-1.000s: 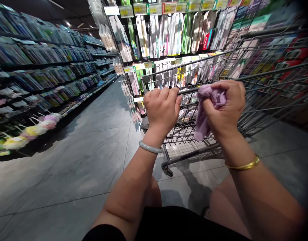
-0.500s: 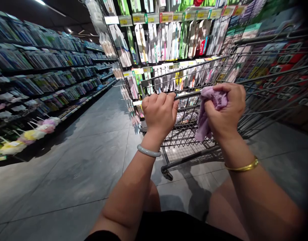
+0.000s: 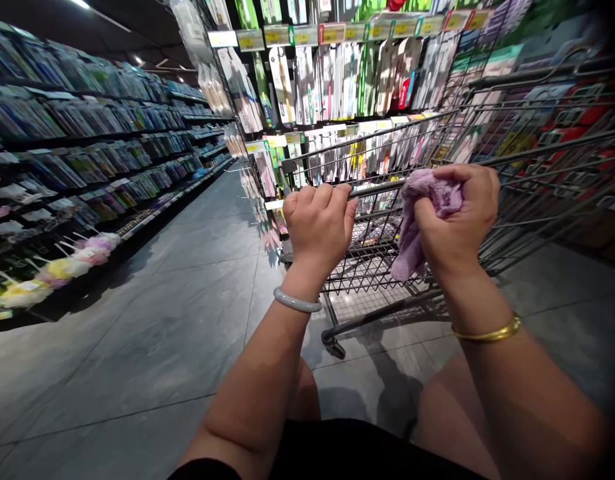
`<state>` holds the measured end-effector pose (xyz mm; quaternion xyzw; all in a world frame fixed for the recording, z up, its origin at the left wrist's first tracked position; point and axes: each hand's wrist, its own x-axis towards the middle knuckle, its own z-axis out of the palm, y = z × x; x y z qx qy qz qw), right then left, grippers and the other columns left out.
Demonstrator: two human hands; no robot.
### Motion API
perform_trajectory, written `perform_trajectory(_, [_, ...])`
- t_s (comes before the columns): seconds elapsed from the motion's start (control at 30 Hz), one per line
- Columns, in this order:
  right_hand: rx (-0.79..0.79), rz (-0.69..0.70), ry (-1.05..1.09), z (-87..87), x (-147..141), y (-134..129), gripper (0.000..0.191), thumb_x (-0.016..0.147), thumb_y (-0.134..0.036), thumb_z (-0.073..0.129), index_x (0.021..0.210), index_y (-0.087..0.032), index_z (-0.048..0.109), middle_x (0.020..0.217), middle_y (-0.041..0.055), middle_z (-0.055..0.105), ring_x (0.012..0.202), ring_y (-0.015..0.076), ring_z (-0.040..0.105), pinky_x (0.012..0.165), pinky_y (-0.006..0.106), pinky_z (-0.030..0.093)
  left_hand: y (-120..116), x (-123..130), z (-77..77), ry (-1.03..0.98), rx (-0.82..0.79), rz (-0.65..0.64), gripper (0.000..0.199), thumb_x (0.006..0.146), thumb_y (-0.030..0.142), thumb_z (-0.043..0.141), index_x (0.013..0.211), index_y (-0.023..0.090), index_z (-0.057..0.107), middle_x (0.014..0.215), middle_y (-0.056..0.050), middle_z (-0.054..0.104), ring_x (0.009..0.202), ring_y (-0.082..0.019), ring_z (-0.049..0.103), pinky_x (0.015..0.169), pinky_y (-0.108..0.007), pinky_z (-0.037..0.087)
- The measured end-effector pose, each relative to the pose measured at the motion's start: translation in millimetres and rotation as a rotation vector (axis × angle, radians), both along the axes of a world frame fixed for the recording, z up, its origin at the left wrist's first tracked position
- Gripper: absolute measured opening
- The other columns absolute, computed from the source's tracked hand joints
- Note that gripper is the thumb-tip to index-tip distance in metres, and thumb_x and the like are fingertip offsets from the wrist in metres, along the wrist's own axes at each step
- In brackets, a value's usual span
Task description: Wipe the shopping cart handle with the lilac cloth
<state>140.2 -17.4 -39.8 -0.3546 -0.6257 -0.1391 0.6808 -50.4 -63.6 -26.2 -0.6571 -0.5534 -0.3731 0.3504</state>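
Note:
A dark metal shopping cart (image 3: 387, 308) stands side-on in front of me, its wire basket above a lower frame with a caster wheel (image 3: 333, 345). My left hand (image 3: 318, 223) is closed around a bar of the cart, a grey bangle on that wrist. My right hand (image 3: 462, 223) grips a crumpled purple cloth (image 3: 410, 243) against the same bar, farther right. The cloth wraps over the bar and one end hangs down below it. A gold bangle circles my right wrist. The part of the bar under the cloth is hidden.
Behind the cart rises a display rack (image 3: 332, 83) of packaged toothbrushes with price tags. Long shelves (image 3: 102, 127) of packed goods line the aisle at left, with bath puffs (image 3: 62, 270) low down. Grey tiled floor (image 3: 162, 320) lies between. Red packages (image 3: 572, 120) show at right.
My right hand has slid slightly to the right along the bar, and the purple cloth has moved with it. My left hand and the cart look unmoved.

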Motion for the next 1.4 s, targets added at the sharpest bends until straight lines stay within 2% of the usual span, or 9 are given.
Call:
perform_trajectory(0.13, [-0.009, 0.1, -0.221, -12.7, -18, -7, 0.034, 0.076, -0.014, 0.064, 0.106, -0.028, 0.058, 0.105, 0.0044, 0.064, 0.103, 0.0223, 0.058, 0.091, 0.042, 0.049, 0, 0, 0.0, -0.022, -0.011, -0.007, 0.037, 0.102, 0.046, 0.038, 0.115, 0.027, 0.067, 0.098, -0.006, 0.07, 0.099, -0.029, 0.055, 0.091, -0.046, 0.029])
perform_trajectory(0.23, [-0.008, 0.115, -0.396, -18.6, -26, -11, 0.039, 0.077, -0.018, 0.064, 0.113, -0.031, 0.056, 0.111, 0.0035, 0.062, 0.107, 0.0236, 0.057, 0.094, 0.044, 0.048, 1, 1, 0.3, -0.034, -0.027, -0.005, 0.037, 0.102, 0.047, 0.038, 0.115, 0.028, 0.067, 0.098, -0.007, 0.069, 0.1, -0.029, 0.055, 0.092, -0.047, 0.028])
perform_trajectory(0.47, [-0.045, 0.047, -0.141, -10.4, -6, -1, 0.028, 0.077, -0.016, 0.063, 0.104, -0.024, 0.06, 0.106, 0.006, 0.063, 0.105, 0.0228, 0.057, 0.094, 0.042, 0.047, 1, -1, -0.1, 0.011, 0.002, 0.014, 0.035, 0.102, 0.046, 0.039, 0.114, 0.028, 0.066, 0.097, -0.006, 0.069, 0.098, -0.028, 0.055, 0.091, -0.045, 0.029])
perform_trajectory(0.7, [-0.066, 0.16, -0.438, -29.9, -29, -16, 0.038, 0.077, -0.019, 0.064, 0.114, -0.029, 0.057, 0.116, 0.0042, 0.063, 0.108, 0.0236, 0.058, 0.092, 0.043, 0.046, 2, -1, -0.5, 0.004, 0.023, 0.008, 0.033, 0.102, 0.047, 0.038, 0.111, 0.03, 0.066, 0.095, -0.006, 0.07, 0.096, -0.028, 0.055, 0.091, -0.046, 0.03])
perform_trajectory(0.87, [-0.11, 0.128, -0.543, -35.4, -31, -16, 0.031, 0.08, -0.021, 0.063, 0.109, -0.028, 0.059, 0.115, 0.0046, 0.063, 0.107, 0.0242, 0.056, 0.09, 0.042, 0.044, 3, -3, -1.0, -0.02, -0.021, -0.013, 0.038, 0.102, 0.048, 0.035, 0.115, 0.03, 0.065, 0.1, -0.008, 0.069, 0.101, -0.03, 0.054, 0.094, -0.049, 0.029])
perform_trajectory(1.0, [-0.065, 0.074, -0.684, -34.8, -27, -17, 0.016, 0.086, -0.024, 0.059, 0.101, -0.027, 0.061, 0.111, 0.0027, 0.065, 0.103, 0.0222, 0.055, 0.084, 0.039, 0.042, 3, -3, -1.1, -0.013, -0.029, -0.013, 0.039, 0.102, 0.048, 0.035, 0.115, 0.028, 0.066, 0.099, -0.008, 0.069, 0.101, -0.031, 0.054, 0.093, -0.049, 0.029])
perform_trajectory(1.07, [-0.024, 0.093, -0.656, -32.4, -23, -15, 0.018, 0.087, -0.023, 0.058, 0.103, -0.029, 0.061, 0.111, 0.0014, 0.065, 0.102, 0.0208, 0.056, 0.084, 0.038, 0.043, 2, -3, -0.9, -0.003, -0.012, -0.002, 0.037, 0.102, 0.048, 0.036, 0.113, 0.029, 0.066, 0.097, -0.007, 0.069, 0.1, -0.03, 0.055, 0.092, -0.047, 0.03])
perform_trajectory(1.23, [0.008, 0.037, -0.332, -21.3, -10, -8, 0.036, 0.083, -0.021, 0.063, 0.116, -0.033, 0.058, 0.114, 0.0043, 0.062, 0.109, 0.0224, 0.055, 0.094, 0.043, 0.044, 2, -2, 0.0, 0.018, 0.018, 0.023, 0.035, 0.102, 0.047, 0.037, 0.111, 0.029, 0.066, 0.096, -0.005, 0.07, 0.097, -0.028, 0.056, 0.09, -0.046, 0.031])
perform_trajectory(1.4, [-0.074, 0.113, -0.376, -29.4, -27, -12, 0.035, 0.077, -0.016, 0.065, 0.109, -0.028, 0.058, 0.117, 0.0033, 0.064, 0.111, 0.0244, 0.054, 0.095, 0.045, 0.045, 1, -3, 1.0, 0.043, 0.041, 0.049, 0.037, 0.103, 0.048, 0.037, 0.107, 0.027, 0.066, 0.094, -0.004, 0.071, 0.093, -0.027, 0.057, 0.087, -0.045, 0.032])
